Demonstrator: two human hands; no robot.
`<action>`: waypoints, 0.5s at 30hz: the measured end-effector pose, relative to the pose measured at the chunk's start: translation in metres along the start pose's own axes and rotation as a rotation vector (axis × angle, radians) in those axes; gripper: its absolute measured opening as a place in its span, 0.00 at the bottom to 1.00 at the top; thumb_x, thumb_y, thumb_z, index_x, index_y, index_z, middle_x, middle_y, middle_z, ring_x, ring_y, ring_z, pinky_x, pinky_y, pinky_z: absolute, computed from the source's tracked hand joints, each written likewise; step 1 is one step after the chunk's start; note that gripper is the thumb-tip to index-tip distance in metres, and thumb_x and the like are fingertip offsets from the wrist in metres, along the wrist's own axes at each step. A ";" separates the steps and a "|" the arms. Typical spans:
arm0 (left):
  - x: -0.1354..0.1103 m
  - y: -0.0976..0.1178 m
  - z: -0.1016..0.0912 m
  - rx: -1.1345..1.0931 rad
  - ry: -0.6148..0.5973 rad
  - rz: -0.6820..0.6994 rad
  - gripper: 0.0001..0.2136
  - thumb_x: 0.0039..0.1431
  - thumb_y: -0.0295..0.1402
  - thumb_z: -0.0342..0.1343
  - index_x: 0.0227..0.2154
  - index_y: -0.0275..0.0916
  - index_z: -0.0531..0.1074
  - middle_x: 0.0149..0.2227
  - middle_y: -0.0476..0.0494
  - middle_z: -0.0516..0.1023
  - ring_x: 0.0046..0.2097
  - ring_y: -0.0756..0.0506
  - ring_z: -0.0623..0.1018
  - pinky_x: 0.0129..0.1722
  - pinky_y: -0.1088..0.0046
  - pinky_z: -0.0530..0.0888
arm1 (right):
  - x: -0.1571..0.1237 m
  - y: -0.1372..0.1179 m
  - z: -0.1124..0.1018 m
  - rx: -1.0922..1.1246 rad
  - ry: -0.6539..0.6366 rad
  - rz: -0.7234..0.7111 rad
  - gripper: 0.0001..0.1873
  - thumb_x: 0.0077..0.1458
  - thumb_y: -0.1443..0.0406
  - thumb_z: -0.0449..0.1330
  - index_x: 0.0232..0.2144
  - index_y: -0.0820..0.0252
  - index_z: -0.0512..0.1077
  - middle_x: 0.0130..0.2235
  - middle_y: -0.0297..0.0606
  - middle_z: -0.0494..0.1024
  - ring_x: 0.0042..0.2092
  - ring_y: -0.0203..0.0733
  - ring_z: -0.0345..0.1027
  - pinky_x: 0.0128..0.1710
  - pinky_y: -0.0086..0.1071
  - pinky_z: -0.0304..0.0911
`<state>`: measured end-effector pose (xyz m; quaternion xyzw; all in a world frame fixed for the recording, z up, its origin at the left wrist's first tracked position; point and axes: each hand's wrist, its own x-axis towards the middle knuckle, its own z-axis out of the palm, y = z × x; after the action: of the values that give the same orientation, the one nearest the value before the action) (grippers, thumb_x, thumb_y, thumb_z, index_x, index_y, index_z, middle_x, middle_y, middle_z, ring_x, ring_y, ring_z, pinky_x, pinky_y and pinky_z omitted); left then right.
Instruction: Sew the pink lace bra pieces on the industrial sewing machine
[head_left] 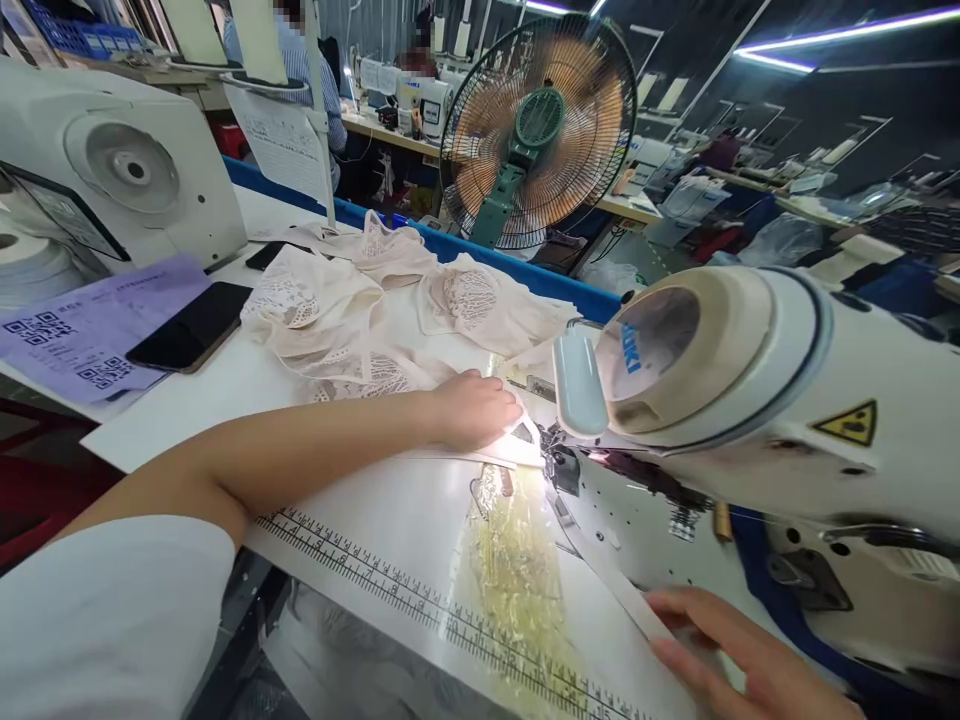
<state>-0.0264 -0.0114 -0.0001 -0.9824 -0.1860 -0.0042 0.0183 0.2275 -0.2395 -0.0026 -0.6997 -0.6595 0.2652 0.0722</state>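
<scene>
My left hand (476, 408) lies on pale fabric (499, 450) at the needle area of a white sewing machine (750, 400), fingers curled down and pressing the piece flat under the bright lamp. My right hand (739, 655) is at the lower right, fingers stretched along a white elastic strip (611, 580) that runs diagonally from the presser foot (559, 465) toward me. Several beige lace garment pieces (360, 310) are heaped on the table behind my left hand.
A clear bag of small gold parts (517, 580) lies by a printed ruler (420, 595) on the table. A black phone (191, 325) rests on purple paper (75, 335). A standing fan (536, 130), another machine (120, 165) and seated people are behind.
</scene>
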 end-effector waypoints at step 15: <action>0.021 -0.004 0.000 -0.190 -0.121 0.008 0.20 0.62 0.43 0.43 0.55 0.45 0.62 0.59 0.43 0.62 0.60 0.39 0.59 0.60 0.50 0.49 | 0.025 -0.048 0.018 -0.039 0.105 0.006 0.18 0.57 0.53 0.46 0.21 0.55 0.61 0.22 0.29 0.65 0.24 0.35 0.60 0.24 0.26 0.54</action>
<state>-0.0085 -0.0003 0.0004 -0.9789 -0.1816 0.0375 -0.0863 0.1766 -0.2140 -0.0032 -0.7158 -0.6578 0.2151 0.0923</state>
